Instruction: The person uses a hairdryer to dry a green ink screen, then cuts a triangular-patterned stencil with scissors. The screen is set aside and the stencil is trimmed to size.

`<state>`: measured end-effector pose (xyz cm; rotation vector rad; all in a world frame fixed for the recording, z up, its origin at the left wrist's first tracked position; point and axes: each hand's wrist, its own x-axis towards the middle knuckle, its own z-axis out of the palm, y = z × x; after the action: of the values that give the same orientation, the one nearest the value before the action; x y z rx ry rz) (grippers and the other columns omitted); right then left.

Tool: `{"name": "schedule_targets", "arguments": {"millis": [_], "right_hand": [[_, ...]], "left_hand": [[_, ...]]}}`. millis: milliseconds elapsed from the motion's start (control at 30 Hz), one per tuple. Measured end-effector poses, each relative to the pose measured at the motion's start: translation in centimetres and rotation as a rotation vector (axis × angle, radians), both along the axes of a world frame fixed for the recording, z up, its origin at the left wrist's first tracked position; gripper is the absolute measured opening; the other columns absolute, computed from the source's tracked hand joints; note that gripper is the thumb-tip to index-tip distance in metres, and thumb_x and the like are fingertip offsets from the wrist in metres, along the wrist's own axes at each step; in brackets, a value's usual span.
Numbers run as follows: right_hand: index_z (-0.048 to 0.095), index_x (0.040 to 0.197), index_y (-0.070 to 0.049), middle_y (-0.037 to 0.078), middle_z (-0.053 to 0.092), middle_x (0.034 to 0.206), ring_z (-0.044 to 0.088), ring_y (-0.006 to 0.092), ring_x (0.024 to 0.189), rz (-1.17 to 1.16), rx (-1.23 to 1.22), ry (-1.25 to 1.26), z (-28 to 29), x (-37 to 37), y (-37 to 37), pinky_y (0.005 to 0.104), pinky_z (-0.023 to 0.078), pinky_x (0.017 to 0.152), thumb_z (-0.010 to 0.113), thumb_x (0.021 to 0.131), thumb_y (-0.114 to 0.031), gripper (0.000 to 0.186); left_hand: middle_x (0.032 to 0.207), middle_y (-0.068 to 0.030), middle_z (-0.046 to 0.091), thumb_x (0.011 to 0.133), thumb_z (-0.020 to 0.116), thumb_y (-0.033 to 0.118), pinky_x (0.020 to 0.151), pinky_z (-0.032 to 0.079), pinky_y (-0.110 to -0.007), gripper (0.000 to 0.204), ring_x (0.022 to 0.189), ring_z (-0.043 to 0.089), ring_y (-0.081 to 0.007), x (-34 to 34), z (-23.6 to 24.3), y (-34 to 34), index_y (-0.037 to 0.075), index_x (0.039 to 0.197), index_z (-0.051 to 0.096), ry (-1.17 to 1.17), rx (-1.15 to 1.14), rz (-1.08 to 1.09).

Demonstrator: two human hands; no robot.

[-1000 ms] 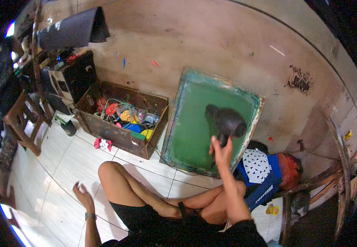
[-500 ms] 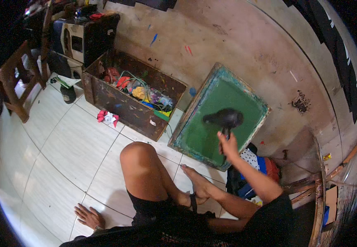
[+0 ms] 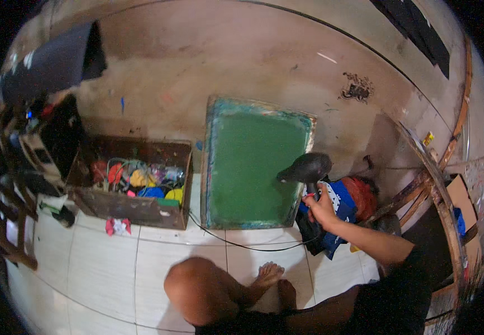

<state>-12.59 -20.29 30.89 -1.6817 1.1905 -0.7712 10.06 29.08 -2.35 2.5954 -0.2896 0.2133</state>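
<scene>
My right hand [image 3: 321,210] is closed round the handle of a black hair dryer [image 3: 309,166]. The dryer's nozzle points left, at the right part of a green framed screen [image 3: 247,162]. That screen leans upright against the wall, its wooden border stained with paint. Between nozzle and screen I cannot tell the exact gap. A dark cord [image 3: 253,249] curves over the tiles from the wooden box [image 3: 127,207] toward the area below my right hand. My left hand is out of view. My bent knee [image 3: 197,287] and bare foot [image 3: 268,273] show below the screen.
Bottles and colourful scraps fill the wooden box. Crumpled red and white material [image 3: 118,226] lies before it. Blue and red cloth items [image 3: 345,204] are heaped right of the screen. Wooden beams [image 3: 437,223] and a cardboard box [image 3: 461,198] stand far right; a brown chair [image 3: 13,223] far left.
The view has swung, so the screen appears more upright and further left. The hair dryer has moved from over the screen's middle to its right edge. My left hand has left the view.
</scene>
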Motion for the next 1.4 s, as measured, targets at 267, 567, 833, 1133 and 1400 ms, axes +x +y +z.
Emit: {"name": "schedule_targets", "arguments": {"millis": [267, 567, 833, 1133, 1400], "right_hand": [[0.035, 0.141, 0.0, 0.012, 0.062, 0.097, 0.063, 0.0215, 0.071, 0.014, -0.346, -0.189, 1.8, -2.8, -10.1, 0.0341, 0.053, 0.064, 0.065, 0.084, -0.01, 0.064], [0.028, 0.15, 0.002, 0.012, 0.061, 0.101, 0.06, 0.0235, 0.087, 0.393, -0.276, -0.029, -13.4, -6.0, -6.4, 0.0384, 0.05, 0.082, 0.068, 0.088, -0.01, 0.075], [0.041, 0.138, 0.006, 0.016, 0.061, 0.103, 0.062, 0.028, 0.091, 0.215, -0.183, -0.006, -17.4, -7.2, -2.4, 0.0413, 0.051, 0.082, 0.068, 0.089, -0.008, 0.057], [0.033, 0.145, 0.011, 0.024, 0.054, 0.128, 0.054, 0.0318, 0.114, 0.015, -0.221, 0.048, -14.9, -6.0, -1.6, 0.0393, 0.04, 0.104, 0.064, 0.095, -0.016, 0.065], [0.045, 0.122, 0.006, 0.017, 0.056, 0.107, 0.056, 0.0277, 0.1, -0.031, -0.527, 0.001, -6.7, 5.1, -1.9, 0.0399, 0.046, 0.092, 0.062, 0.092, -0.011, 0.038]], "left_hand": [[0.149, -0.0188, 0.04, 0.097, 0.056, 0.032, 0.113, 0.034, -0.051, 0.061, 0.138, 0.039, -0.037, -4.6, 5.4, -22.1, 0.007, 0.148, 0.034, 0.289, -0.063, -0.628], [0.139, -0.0186, 0.053, 0.098, 0.059, 0.033, 0.109, 0.041, -0.046, 0.053, 0.131, 0.05, -0.0356, -3.7, 4.2, -21.9, 0.003, 0.14, 0.048, 0.532, 0.199, -0.72], [0.136, -0.0247, 0.058, 0.096, 0.063, 0.033, 0.108, 0.044, -0.046, 0.051, 0.128, 0.054, -0.0403, 5.3, 8.2, -14.1, 0.0, 0.135, 0.056, 0.371, 0.186, -0.467], [0.159, -0.0263, 0.027, 0.095, 0.06, 0.042, 0.114, 0.024, -0.065, 0.067, 0.147, 0.025, -0.0471, 5.1, 0.5, -15.0, 0.012, 0.151, 0.04, 0.066, 0.339, -0.169], [0.161, -0.0252, 0.027, 0.098, 0.052, 0.04, 0.119, 0.014, -0.064, 0.062, 0.149, 0.022, -0.0446, 5.7, 1.7, -11.9, 0.015, 0.154, 0.04, 0.088, 0.292, -0.18]]}}
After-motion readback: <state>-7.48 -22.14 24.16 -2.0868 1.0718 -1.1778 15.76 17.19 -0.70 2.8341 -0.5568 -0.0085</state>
